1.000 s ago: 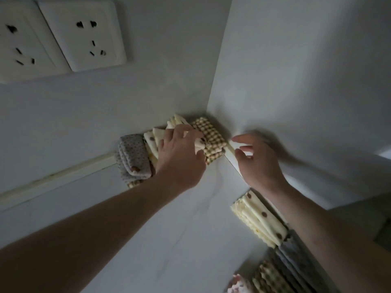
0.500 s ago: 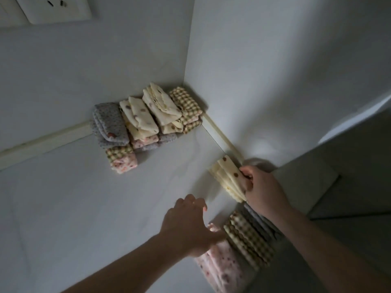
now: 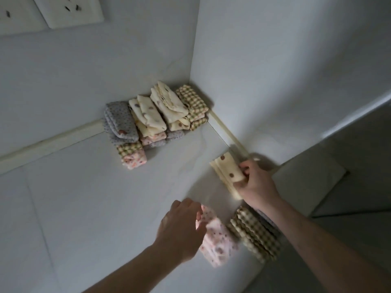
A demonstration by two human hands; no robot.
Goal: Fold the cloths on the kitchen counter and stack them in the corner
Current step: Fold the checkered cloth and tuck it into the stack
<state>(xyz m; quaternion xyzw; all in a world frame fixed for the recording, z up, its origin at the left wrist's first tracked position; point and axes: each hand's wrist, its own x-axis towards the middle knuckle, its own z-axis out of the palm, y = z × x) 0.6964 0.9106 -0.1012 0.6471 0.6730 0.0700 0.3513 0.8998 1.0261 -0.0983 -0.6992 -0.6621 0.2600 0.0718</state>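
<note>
Cream cotton with brown dots, folded into a thick little pad, sits pinched in the right hand (image 3: 257, 182): thumb on top, fingers curled underneath at the near end of the spotted cloth (image 3: 227, 171), which is lifted just beside the right-hand wall. It looks light and soft, so it will likely sag or fan open if held by one layer; gripping across all the folds, as here, seems the safe hold. The left hand (image 3: 182, 231) reaches over the pink floral cloth (image 3: 218, 242), fingers curled at its edge, but blur hides whether it has hold of it. Just right of that lies a folded checked cloth (image 3: 254, 235), both on the counter (image 3: 84, 197). Well apart, in the far corner, stands the stack (image 3: 156, 121) of folded cloths against the wall. Sockets (image 3: 69, 11) sit above.
</note>
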